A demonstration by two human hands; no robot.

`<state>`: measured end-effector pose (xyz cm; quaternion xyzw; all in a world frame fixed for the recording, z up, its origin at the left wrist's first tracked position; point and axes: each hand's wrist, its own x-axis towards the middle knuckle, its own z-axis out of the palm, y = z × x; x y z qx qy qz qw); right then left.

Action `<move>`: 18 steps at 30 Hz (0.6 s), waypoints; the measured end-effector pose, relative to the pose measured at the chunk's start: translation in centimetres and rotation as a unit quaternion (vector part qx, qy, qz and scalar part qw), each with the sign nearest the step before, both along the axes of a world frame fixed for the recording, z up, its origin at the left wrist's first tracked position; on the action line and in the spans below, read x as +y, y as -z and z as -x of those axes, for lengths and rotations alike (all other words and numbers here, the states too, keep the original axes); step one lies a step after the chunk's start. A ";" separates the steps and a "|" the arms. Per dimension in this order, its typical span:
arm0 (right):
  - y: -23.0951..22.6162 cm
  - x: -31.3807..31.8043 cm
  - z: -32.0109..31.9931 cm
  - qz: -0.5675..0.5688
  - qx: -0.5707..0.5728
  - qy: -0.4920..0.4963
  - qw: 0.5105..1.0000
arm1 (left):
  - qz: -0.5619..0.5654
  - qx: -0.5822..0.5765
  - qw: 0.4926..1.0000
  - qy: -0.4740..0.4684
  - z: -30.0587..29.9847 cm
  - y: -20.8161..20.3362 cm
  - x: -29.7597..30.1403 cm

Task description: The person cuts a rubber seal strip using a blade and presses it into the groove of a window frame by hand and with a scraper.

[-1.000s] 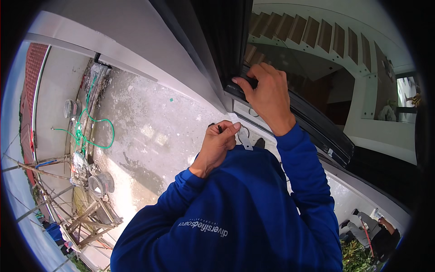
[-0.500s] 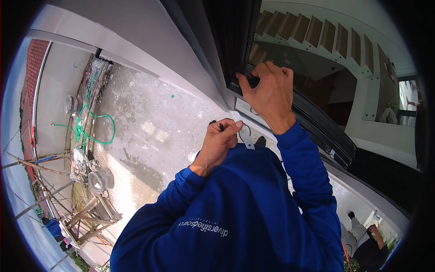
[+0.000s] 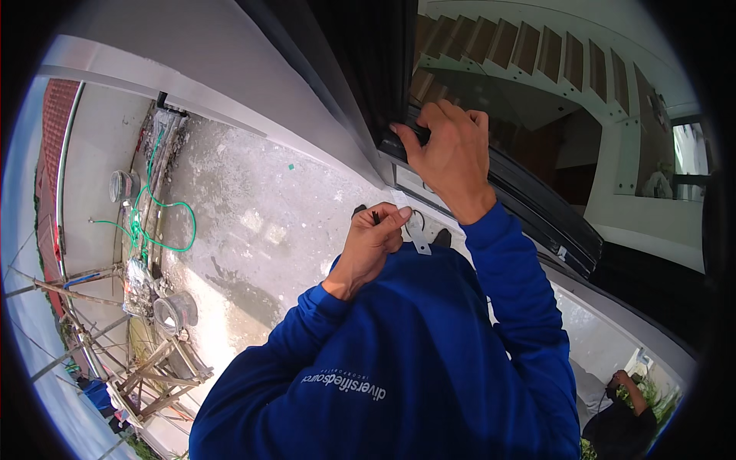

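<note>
My left hand (image 3: 369,249) is closed in front of my chest around a thin black strip (image 3: 376,218), whose end pokes out above the curled fingers. Beyond the thumb a black strip curves in a loop (image 3: 424,222), beside a narrow pale piece with a small hole (image 3: 420,239). Whether the loop joins the held strip I cannot tell. Higher up and to the right, my right hand (image 3: 458,157) bends its thumb and fingers over the corner of a black frame (image 3: 529,195). Its fingertips press there, and what lies under them is partly hidden.
Dark glass (image 3: 529,115) beside the frame shows a staircase. A pale wall edge (image 3: 307,146) slants along the left. Further left are a rough concrete floor (image 3: 238,176), a green hose (image 3: 184,205), buckets (image 3: 172,313) and wooden scaffolding (image 3: 157,376). Another person (image 3: 625,418) is at lower right.
The view has shifted slightly. Both hands keep nearly the same places and grips. The person at lower right appears in a somewhat different pose.
</note>
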<state>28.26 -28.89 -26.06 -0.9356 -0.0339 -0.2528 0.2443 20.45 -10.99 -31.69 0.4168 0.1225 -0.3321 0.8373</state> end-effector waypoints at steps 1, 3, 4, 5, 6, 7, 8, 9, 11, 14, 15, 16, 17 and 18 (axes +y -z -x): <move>-0.1 0.0 -0.1 0.000 0.000 0.000 1.000 | -0.001 0.004 1.000 0.002 0.0 -0.1 0.0; -0.4 0.0 -0.2 0.021 0.024 0.013 0.999 | -0.002 0.001 1.000 0.000 -0.1 0.1 -0.1; -0.5 0.0 -0.2 0.021 0.025 0.013 0.999 | -0.003 -0.001 1.000 0.000 -0.1 0.1 -0.1; -0.6 0.0 -0.4 0.033 0.021 0.010 0.999 | -0.003 0.000 1.000 -0.001 -0.1 0.2 0.0; -0.6 0.0 -0.5 0.046 0.018 0.007 0.999 | -0.002 -0.001 1.000 -0.001 -0.1 0.2 0.0; -0.7 0.0 -0.6 0.046 0.019 0.007 0.999 | 0.000 -0.001 1.000 -0.001 -0.1 0.2 0.1; -0.8 -0.1 -0.7 0.054 0.013 0.000 0.998 | 0.001 0.000 1.000 -0.001 -0.1 0.1 0.1; -0.8 0.0 -0.7 0.062 0.008 -0.007 0.998 | 0.002 0.003 1.000 -0.003 -0.1 0.0 0.0; -0.8 0.0 -0.7 0.061 0.011 -0.008 0.998 | 0.003 0.005 1.000 -0.007 -0.1 0.0 0.0; -0.9 -0.8 -0.4 0.057 0.019 -0.023 0.998 | 0.003 0.008 1.000 -0.005 0.0 0.3 0.0; -1.0 -1.1 -0.3 0.055 0.023 -0.038 0.997 | 0.003 0.007 1.000 -0.001 0.1 0.5 0.0; -1.1 -1.1 -0.2 0.055 0.023 -0.038 0.998 | 0.003 0.007 1.000 0.005 0.1 0.6 0.0; -1.3 -1.1 0.0 0.039 0.025 -0.052 0.998 | 0.003 0.007 1.000 0.005 0.1 0.6 0.1; -1.4 -1.1 0.1 0.022 0.027 -0.067 0.997 | 0.001 0.007 1.000 0.004 0.1 0.6 0.1</move>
